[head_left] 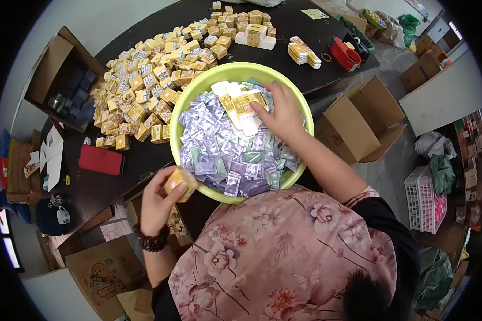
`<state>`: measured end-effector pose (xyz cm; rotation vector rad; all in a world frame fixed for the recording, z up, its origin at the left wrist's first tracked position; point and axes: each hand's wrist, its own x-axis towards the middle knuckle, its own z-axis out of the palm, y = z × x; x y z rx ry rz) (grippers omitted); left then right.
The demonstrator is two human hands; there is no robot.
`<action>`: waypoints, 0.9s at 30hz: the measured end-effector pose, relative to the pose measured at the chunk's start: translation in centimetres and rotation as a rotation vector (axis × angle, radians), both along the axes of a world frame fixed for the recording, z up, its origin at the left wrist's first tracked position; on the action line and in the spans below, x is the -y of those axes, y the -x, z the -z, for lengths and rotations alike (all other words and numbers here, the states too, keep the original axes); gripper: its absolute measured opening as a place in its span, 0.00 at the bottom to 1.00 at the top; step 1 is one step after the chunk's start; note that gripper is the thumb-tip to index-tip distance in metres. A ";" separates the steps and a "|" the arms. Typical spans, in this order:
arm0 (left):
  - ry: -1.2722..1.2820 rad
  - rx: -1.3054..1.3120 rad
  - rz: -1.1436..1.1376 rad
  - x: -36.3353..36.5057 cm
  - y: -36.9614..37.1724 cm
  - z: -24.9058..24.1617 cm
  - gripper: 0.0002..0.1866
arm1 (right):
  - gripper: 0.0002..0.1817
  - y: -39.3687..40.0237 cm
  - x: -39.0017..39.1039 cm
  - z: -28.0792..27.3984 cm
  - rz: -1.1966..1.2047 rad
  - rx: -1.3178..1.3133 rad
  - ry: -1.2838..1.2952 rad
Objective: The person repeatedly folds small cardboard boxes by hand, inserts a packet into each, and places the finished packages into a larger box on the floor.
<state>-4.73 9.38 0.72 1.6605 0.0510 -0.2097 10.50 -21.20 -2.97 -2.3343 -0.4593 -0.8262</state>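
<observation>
My left hand (158, 202) is closed on a small yellow box (181, 183), slightly blurred, beside the left rim of a yellow-green basin (178, 140). Purple and green sachets (214, 143) fill the basin. On top of them, at the back, lie flat white and yellow cartons (247, 106). My right hand (283, 109) reaches over the basin's right side, thumb and fingers at the edge of these cartons; whether it grips one is unclear. Many small yellow boxes (144, 88) are heaped on the dark table left of and behind the basin.
A red case (100, 160) lies at the left on the dark table (144, 155). Flat carton stacks (303, 52) and a red tape dispenser (345, 53) stand at the back right. An open cardboard box (353, 128) is right of the basin, another (64, 69) at the left.
</observation>
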 end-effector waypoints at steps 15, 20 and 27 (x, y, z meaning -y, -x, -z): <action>0.305 0.274 -0.226 10.0 -3.6 1.2 0.22 | 0.09 5.7 -1.0 -4.6 -0.520 -0.930 -0.917; 0.393 0.200 -0.178 11.4 -4.6 1.7 0.24 | 0.10 6.3 0.1 -4.4 -0.677 -1.072 -0.900; 0.301 0.315 0.070 11.7 -3.4 0.4 0.29 | 0.18 6.7 -1.4 -1.7 -0.782 -0.831 -0.977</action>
